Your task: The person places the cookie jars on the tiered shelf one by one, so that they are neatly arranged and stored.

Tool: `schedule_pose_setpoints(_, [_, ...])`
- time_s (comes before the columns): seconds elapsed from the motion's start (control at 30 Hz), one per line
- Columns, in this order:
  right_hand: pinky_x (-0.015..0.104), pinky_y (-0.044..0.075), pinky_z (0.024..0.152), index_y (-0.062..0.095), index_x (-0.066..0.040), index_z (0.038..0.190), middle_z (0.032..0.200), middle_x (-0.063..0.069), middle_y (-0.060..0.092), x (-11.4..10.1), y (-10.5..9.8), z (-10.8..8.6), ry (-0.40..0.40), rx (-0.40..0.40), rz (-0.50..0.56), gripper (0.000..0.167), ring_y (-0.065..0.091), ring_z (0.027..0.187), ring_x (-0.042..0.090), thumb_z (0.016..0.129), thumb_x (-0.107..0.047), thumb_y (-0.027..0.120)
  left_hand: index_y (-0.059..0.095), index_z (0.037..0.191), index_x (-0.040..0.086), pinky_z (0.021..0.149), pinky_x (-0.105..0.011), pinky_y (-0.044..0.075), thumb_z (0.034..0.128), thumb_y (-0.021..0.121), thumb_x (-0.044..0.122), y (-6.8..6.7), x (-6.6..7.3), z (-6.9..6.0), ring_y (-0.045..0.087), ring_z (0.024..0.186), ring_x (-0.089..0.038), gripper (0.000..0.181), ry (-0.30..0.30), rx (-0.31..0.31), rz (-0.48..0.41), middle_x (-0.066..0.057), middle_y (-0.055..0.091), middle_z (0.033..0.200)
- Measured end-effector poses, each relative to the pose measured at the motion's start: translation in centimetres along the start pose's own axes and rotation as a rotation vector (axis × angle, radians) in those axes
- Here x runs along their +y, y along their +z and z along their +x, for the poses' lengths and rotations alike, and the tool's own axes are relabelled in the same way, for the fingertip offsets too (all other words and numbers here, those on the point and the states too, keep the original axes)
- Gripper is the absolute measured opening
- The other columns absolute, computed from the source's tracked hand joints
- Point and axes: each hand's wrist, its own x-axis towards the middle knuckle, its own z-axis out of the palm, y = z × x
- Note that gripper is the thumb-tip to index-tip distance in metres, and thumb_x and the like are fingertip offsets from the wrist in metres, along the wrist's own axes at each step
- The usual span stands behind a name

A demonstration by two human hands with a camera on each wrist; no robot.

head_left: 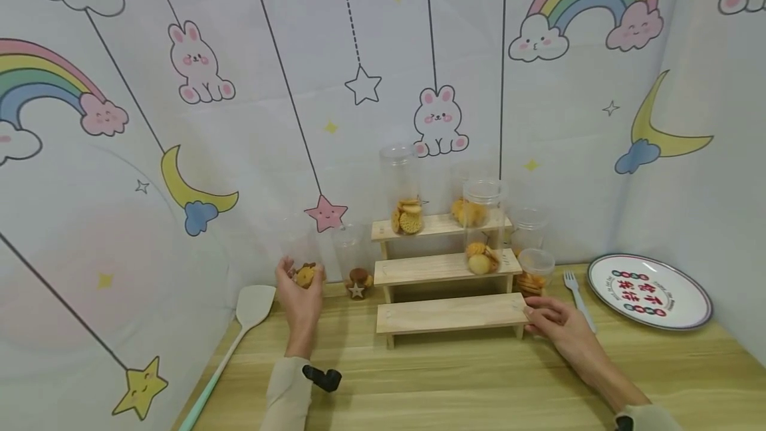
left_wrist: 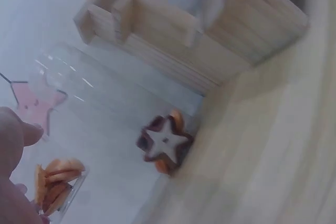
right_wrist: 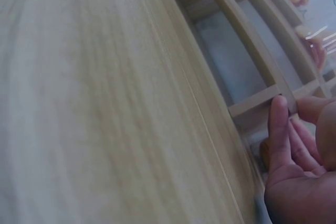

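Observation:
My left hand [head_left: 302, 298] grips a clear jar with cookies [head_left: 306, 276] low down, at the left of the shelf. Just right of it stands another clear jar [head_left: 353, 251], and a star-topped chocolate cookie [left_wrist: 166, 141] shows inside that one in the left wrist view. A three-step wooden shelf [head_left: 449, 314] stands in the middle of the table. At the right end of its lowest step, my right hand [head_left: 559, 331] pinches the board between thumb and fingers. In the right wrist view, fingertips [right_wrist: 279, 108] meet the board's end.
Cookie jars stand on the top step [head_left: 402, 185] and middle step [head_left: 483, 225]. More jars [head_left: 534, 271] are right of the shelf, near a fork [head_left: 577, 294] and a plate [head_left: 676, 304]. A spatula [head_left: 254, 308] lies far left. A printed cloth [head_left: 287, 38] hangs behind.

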Motion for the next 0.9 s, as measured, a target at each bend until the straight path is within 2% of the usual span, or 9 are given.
schedule_pose_setpoints(0.1, [0.023,0.065,0.091,0.049,0.010,0.151,0.104,-0.008,0.081,-0.1,0.0,0.0,0.006,-0.003,0.005,0.058,0.077,0.097,0.005,0.109,-0.025,0.069,0.040,0.161,0.000,0.124,-0.060,0.042,0.0966,0.082,0.016,-0.2,1.3,0.1,0.049,0.148,-0.041,0.079,0.052,0.018,-0.013,-0.021,0.051,0.159])
schedule_pose_setpoints(0.27, [0.023,0.065,0.090,0.047,0.011,0.153,0.105,-0.007,0.080,-0.1,0.1,0.0,0.015,-0.012,0.015,0.059,0.076,0.097,0.004,0.109,-0.023,0.068,0.039,0.164,0.006,0.124,-0.057,0.043,0.0980,0.083,0.022,-0.3,3.7,-0.2,0.050,0.148,-0.038,0.081,0.107,-0.007,-0.020,-0.015,0.052,0.160])
schedule_pose_setpoints(0.37, [0.023,0.065,0.090,0.047,0.011,0.153,0.105,-0.006,0.080,-0.1,0.1,0.0,0.017,-0.015,0.016,0.059,0.076,0.097,0.004,0.109,-0.023,0.068,0.039,0.165,0.009,0.123,-0.055,0.043,0.0981,0.083,0.023,-0.2,5.2,-0.6,0.050,0.146,-0.038,0.081,0.141,-0.027,-0.068,-0.013,0.052,0.159])
schedule_pose_setpoints(0.57, [0.024,0.065,0.089,0.047,0.011,0.153,0.103,-0.007,0.080,-0.2,0.1,0.0,0.015,-0.010,0.020,0.058,0.077,0.095,0.005,0.109,-0.022,0.068,0.045,0.162,0.008,0.116,-0.051,0.043,0.0954,0.086,0.022,0.6,8.1,-2.0,0.055,0.136,-0.034,0.080,0.239,-0.083,-0.161,-0.014,0.057,0.152])
schedule_pose_setpoints(0.6, [0.023,0.065,0.089,0.047,0.012,0.153,0.103,-0.007,0.080,-0.2,0.1,0.0,0.012,-0.011,0.021,0.059,0.077,0.095,0.006,0.109,-0.022,0.068,0.046,0.160,0.007,0.115,-0.052,0.043,0.0953,0.086,0.020,0.7,8.9,-2.6,0.055,0.135,-0.035,0.078,0.242,-0.098,-0.172,-0.015,0.058,0.150])
schedule_pose_setpoints(0.77, [0.024,0.065,0.089,0.047,0.011,0.153,0.103,-0.007,0.080,-0.1,0.1,0.0,0.010,-0.008,0.022,0.059,0.077,0.095,0.006,0.109,-0.023,0.068,0.053,0.153,0.007,0.111,-0.051,0.048,0.0933,0.089,0.022,2.3,9.5,-4.2,0.059,0.130,-0.038,0.071,0.269,-0.194,-0.187,-0.013,0.062,0.145])
schedule_pose_setpoints(0.9, [0.023,0.065,0.090,0.048,0.010,0.152,0.104,-0.007,0.080,0.0,0.1,0.0,0.012,-0.008,0.017,0.059,0.077,0.096,0.005,0.109,-0.024,0.069,0.054,0.154,0.008,0.108,-0.050,0.055,0.0927,0.089,0.024,3.7,9.0,-5.7,0.065,0.130,-0.038,0.072,0.250,-0.306,-0.191,-0.014,0.065,0.146])
